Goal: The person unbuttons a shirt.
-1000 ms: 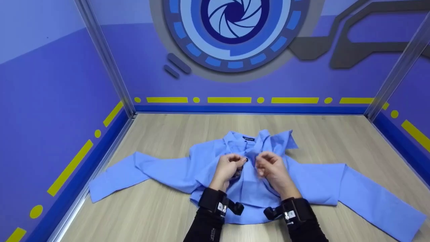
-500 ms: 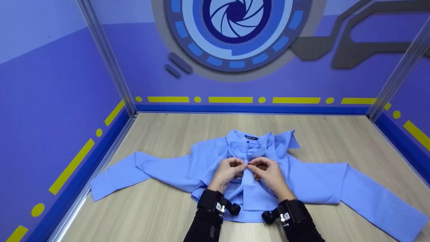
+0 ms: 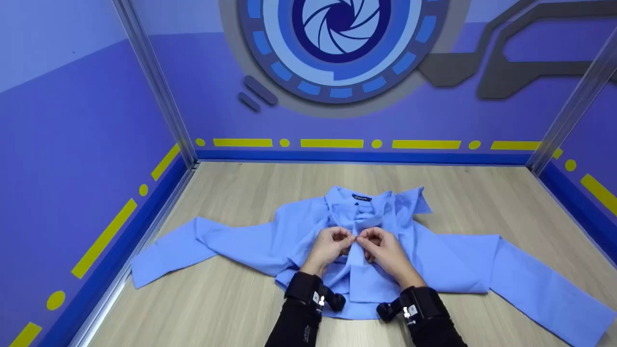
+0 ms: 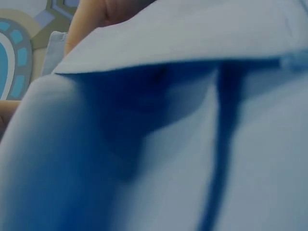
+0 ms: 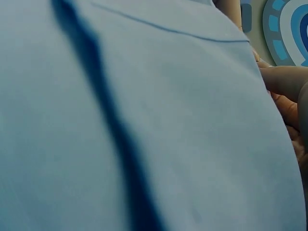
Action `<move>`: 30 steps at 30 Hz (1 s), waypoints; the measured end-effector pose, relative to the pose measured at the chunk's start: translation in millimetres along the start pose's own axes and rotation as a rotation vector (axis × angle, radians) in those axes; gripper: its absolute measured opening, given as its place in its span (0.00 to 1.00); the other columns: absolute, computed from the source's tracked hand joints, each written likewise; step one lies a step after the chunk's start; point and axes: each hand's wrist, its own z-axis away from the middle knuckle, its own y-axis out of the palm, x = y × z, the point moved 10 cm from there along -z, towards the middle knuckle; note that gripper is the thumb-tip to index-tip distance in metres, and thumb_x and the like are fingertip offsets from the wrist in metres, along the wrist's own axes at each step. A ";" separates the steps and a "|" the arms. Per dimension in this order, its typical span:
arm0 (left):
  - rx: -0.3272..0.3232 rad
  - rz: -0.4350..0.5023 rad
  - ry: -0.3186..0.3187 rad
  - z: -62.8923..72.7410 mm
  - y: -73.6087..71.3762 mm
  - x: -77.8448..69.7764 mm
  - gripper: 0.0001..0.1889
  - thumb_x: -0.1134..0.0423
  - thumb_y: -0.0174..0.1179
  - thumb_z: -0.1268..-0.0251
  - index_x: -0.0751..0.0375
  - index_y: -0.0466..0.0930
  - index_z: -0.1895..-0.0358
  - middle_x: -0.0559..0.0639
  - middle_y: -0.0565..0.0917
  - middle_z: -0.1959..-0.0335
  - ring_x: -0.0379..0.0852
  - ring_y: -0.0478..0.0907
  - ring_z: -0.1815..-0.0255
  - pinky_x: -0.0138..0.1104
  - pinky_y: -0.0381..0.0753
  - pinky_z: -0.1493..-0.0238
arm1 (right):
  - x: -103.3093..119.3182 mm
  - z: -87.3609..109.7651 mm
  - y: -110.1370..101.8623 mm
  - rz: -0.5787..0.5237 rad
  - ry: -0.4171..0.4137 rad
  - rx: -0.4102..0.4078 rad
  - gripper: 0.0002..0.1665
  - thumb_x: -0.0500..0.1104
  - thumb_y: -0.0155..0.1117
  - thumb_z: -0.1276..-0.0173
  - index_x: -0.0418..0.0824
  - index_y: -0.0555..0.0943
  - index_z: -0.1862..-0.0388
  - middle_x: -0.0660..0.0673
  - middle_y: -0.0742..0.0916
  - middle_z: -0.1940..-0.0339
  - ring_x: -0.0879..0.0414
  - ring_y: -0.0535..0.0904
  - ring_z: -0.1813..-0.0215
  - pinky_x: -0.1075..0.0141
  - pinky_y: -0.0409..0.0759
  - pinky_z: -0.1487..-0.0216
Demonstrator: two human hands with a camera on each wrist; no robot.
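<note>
A light blue shirt [image 3: 448,260] lies spread front up, with both sleeves stretched out sideways. At the middle of its front, my left hand [image 3: 328,250] and right hand [image 3: 387,251] meet, thumbs and fingertips pinching the edge of the placket [image 3: 359,274]. Whatever sits between the fingertips is hidden. Above the hands, a small dark button [image 3: 356,204] shows below the neck label [image 3: 361,197]. Blue cloth [image 4: 260,29] fills most of the left wrist view. Fingers [image 5: 288,82] appear behind the cloth's edge in the right wrist view.
The shirt rests on a wood-grain table [image 3: 231,193]. Purple-blue panels [image 3: 328,125] with yellow dashes and metal corner posts [image 3: 161,91] enclose its back and sides. A black wrist camera [image 3: 308,289] is strapped on each arm.
One second ago the hands were apart, a dark button showing at the left fingertips. The right hand has moved left to meet the left hand at the placket. The collar now stands wider apart.
</note>
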 end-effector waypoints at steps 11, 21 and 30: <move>0.009 -0.113 0.064 1.9 -0.1 -5.6 0.06 0.70 0.65 0.33 0.72 0.80 0.66 0.44 0.76 0.75 0.38 0.73 0.74 0.27 0.73 0.72 | 5.0 -0.9 -4.8 0.130 -0.035 -0.081 0.12 0.42 0.70 0.31 0.33 0.81 0.59 0.45 0.83 0.70 0.59 0.74 0.74 0.70 0.71 0.76; -0.016 -0.069 0.022 -0.6 -0.2 0.8 0.03 0.72 0.65 0.34 0.65 0.80 0.65 0.47 0.79 0.70 0.40 0.75 0.71 0.29 0.77 0.71 | 8.0 3.0 -2.3 0.138 0.014 -0.036 0.09 0.36 0.69 0.31 0.29 0.82 0.61 0.44 0.83 0.76 0.58 0.75 0.79 0.70 0.74 0.80; -0.036 -0.121 0.036 -2.9 -1.0 0.1 0.03 0.72 0.65 0.35 0.66 0.81 0.66 0.45 0.79 0.72 0.38 0.76 0.72 0.29 0.77 0.71 | -3.6 -1.9 1.9 0.061 0.013 0.085 0.14 0.40 0.70 0.31 0.28 0.80 0.60 0.47 0.82 0.75 0.59 0.75 0.79 0.69 0.77 0.79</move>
